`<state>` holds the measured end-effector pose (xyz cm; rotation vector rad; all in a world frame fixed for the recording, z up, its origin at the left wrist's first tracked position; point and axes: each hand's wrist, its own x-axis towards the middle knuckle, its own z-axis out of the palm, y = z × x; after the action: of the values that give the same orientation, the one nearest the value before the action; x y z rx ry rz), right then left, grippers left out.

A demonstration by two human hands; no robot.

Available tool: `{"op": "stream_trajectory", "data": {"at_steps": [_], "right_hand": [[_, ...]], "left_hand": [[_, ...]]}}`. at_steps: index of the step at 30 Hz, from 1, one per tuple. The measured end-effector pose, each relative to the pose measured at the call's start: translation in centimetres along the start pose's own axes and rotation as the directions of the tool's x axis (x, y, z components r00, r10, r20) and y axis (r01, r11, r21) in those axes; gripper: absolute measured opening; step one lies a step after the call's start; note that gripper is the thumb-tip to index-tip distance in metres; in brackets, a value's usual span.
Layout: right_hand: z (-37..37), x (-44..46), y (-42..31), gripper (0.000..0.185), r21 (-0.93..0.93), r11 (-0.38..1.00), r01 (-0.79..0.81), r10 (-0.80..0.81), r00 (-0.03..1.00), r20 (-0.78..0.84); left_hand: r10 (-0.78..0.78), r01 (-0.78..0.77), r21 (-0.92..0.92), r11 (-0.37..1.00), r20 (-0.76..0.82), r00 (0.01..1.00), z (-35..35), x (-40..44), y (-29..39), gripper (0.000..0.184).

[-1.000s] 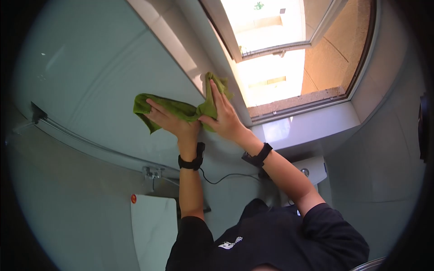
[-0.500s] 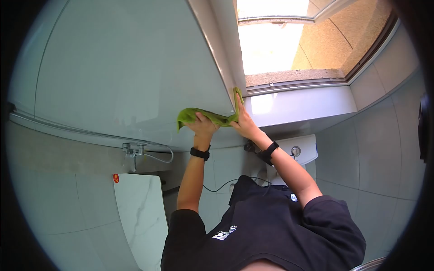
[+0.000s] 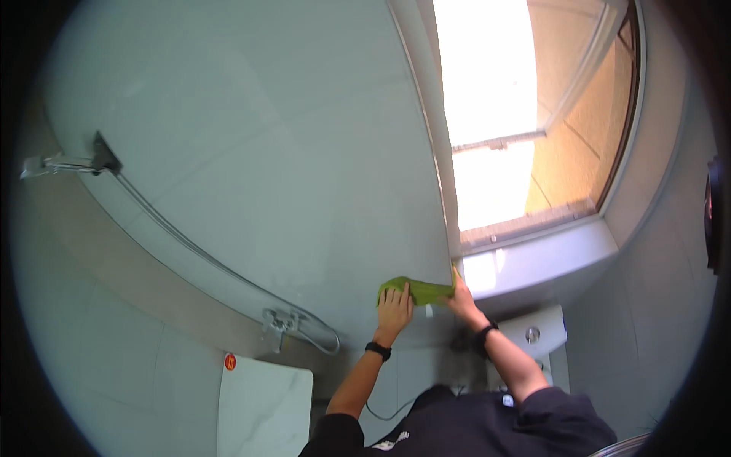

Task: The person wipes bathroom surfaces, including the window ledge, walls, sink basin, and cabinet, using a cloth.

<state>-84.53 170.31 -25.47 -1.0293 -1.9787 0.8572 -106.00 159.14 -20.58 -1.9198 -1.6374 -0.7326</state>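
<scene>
A green cloth point(image 3: 430, 292) is stretched between both hands against the tiled wall point(image 3: 304, 167), below the window. My left hand point(image 3: 395, 311) lies over the cloth's left end, fingers pointing up and pressing it to the wall. My right hand point(image 3: 461, 299) holds the other end at the wall's corner beside the window recess, its fingers partly hidden by the cloth. Black bands circle both wrists.
An open window point(image 3: 495, 183) stands above a white sill point(image 3: 544, 257). A shower mixer with a hose point(image 3: 282, 324) and a shower head point(image 3: 105, 156) are at the left. A marbled white panel point(image 3: 263, 407) is lower left; a white toilet tank point(image 3: 533, 335) is lower right.
The view has shifted, bringing the shower head into sight. Both hands and the cloth have moved down along the wall, and now sit lower and further right in view.
</scene>
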Motion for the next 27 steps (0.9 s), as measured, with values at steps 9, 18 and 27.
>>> {"op": "stream_trajectory", "data": {"at_steps": [9, 18, 27], "right_hand": [[-6.8, 7.1, -32.8, 0.11, 0.057, 0.917, 0.395, -0.344, 0.855, -0.389], [-16.1, 15.8, -54.9, 0.112, -0.635, 0.562, 0.53, -0.827, 0.368, -0.425], [-18.0, 15.4, -60.4, 0.074, -0.769, 0.507, 0.389, -0.86, 0.285, -0.423]], "left_hand": [[-0.065, 0.086, 0.023, 0.996, -0.468, 0.881, -26.7, 18.6, -7.4, 0.066], [-0.008, 0.096, 0.07, 0.993, -0.766, 0.643, -41.7, 34.2, -12.8, 0.065], [0.223, 0.014, 0.297, 0.955, -0.746, 0.627, -48.0, 35.6, -10.3, 0.063]]}}
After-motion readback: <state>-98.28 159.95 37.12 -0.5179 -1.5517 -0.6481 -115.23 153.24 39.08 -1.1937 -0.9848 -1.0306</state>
